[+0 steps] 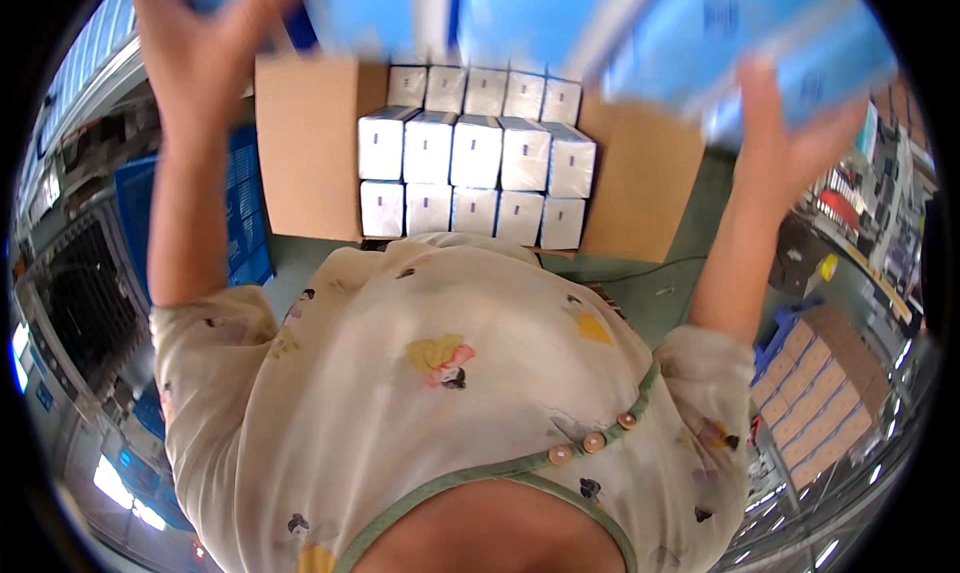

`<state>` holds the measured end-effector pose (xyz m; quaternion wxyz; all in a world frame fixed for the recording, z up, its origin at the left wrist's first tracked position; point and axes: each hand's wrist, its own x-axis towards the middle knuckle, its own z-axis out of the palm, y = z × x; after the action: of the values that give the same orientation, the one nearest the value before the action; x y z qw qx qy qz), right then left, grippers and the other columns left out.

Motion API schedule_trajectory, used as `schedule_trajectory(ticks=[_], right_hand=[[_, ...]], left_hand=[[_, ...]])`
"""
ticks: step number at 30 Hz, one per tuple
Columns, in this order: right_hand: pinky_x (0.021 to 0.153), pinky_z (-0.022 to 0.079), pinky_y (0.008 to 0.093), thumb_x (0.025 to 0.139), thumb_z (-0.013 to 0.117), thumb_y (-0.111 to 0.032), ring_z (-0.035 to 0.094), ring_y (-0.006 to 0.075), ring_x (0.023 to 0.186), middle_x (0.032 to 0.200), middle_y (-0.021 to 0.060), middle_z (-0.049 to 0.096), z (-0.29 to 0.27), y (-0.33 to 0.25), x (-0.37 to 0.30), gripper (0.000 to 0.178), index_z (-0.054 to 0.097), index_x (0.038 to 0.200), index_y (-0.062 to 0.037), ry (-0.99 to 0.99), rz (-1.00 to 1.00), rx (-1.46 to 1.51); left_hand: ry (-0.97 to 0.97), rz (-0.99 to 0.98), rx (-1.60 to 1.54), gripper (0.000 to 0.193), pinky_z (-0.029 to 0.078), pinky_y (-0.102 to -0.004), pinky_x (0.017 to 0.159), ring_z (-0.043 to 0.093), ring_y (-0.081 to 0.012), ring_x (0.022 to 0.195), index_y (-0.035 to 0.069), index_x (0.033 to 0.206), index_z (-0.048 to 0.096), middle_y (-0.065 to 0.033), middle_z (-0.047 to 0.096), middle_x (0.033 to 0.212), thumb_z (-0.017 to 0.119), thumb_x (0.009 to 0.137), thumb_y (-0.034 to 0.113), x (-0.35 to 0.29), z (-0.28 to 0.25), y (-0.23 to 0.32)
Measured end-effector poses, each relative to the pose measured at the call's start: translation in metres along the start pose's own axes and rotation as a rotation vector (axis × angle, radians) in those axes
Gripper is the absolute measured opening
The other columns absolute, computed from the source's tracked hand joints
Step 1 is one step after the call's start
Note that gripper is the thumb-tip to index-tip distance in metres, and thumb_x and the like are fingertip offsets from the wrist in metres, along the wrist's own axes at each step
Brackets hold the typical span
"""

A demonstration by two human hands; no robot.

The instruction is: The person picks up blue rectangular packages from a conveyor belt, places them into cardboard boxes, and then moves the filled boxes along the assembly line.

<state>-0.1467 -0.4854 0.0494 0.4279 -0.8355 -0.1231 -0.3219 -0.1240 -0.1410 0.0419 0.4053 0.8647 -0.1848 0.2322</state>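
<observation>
Between left hand (192, 53) and right hand (790, 148), both gripping, blue packs (535, 13) run crosswise; carton (308, 158) sits below them.

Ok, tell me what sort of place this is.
Probably a packing area in a factory or warehouse: an open carton holds neat rows of packs, boxes stand stacked at the right, and what look like blue crates stand at the left.
</observation>
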Motion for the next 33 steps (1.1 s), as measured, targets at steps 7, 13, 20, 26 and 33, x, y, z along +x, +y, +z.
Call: schedule_trajectory(ticks=[7, 13, 20, 26, 33], right_hand=[[0.075, 0.047, 0.0295, 0.071, 0.07, -0.03, 0.056, 0.0188, 0.087, 0.092, 0.0131, 0.058, 0.028, 0.043, -0.095, 0.051, 0.051, 0.106, 0.0025, -0.724, 1.018, 0.252], [0.081, 0.046, 0.0376, 0.082, 0.044, -0.048, 0.057, 0.0309, 0.097, 0.105, 0.0184, 0.059, 0.129, 0.142, -0.112, 0.052, 0.062, 0.103, -0.0038, -1.56, 0.509, -0.835], [0.085, 0.043, 0.0343, 0.086, 0.046, -0.043, 0.055, 0.0272, 0.101, 0.111, 0.0146, 0.057, 0.127, 0.162, -0.096, 0.045, 0.06, 0.107, -0.0064, -1.467, 0.689, -0.297], [0.075, 0.045, 0.0287, 0.084, 0.055, -0.018, 0.058, 0.0186, 0.087, 0.097, 0.0108, 0.062, 0.076, 0.064, -0.053, 0.024, 0.061, 0.103, -0.0054, -0.951, 0.528, 0.306], [0.066, 0.042, 0.0228, 0.084, 0.053, -0.011, 0.056, 0.0122, 0.083, 0.092, 0.0065, 0.061, 0.09, 0.017, 0.023, 0.022, 0.059, 0.104, -0.006, -0.442, 0.226, 0.115]], left_hand=[[-0.648, -0.858, 0.02, 0.086, 0.051, -0.0336, 0.072, 0.064, -0.028, 0.079, -0.006, 0.117, 0.041, -0.0224, 0.06, 0.091, 0.067, 0.064, 0.057, -0.092, 0.064, -0.026], [-1.378, -0.326, 0.864, 0.043, 0.047, -0.0365, 0.078, 0.061, -0.0277, 0.087, 0.004, 0.087, 0.066, -0.0139, 0.064, 0.089, 0.046, 0.086, 0.042, -0.081, 0.177, -0.116], [-1.44, -0.62, 0.234, 0.041, 0.047, -0.0308, 0.069, 0.059, -0.019, 0.078, 0.004, 0.093, 0.064, -0.0092, 0.063, 0.09, 0.046, 0.086, 0.041, -0.037, 0.146, -0.105], [-0.228, -0.192, 0.011, 0.034, 0.047, -0.0332, 0.071, 0.06, -0.0213, 0.079, 0.007, 0.096, 0.063, -0.0123, 0.062, 0.092, 0.037, 0.091, 0.029, 0.05, -0.073, -0.171], [0.077, -0.494, 0.975, 0.044, 0.044, -0.0439, 0.082, 0.055, -0.0392, 0.094, 0.004, 0.105, 0.057, -0.0213, 0.058, 0.101, 0.05, 0.081, 0.04, 0.048, -0.073, -0.209]])
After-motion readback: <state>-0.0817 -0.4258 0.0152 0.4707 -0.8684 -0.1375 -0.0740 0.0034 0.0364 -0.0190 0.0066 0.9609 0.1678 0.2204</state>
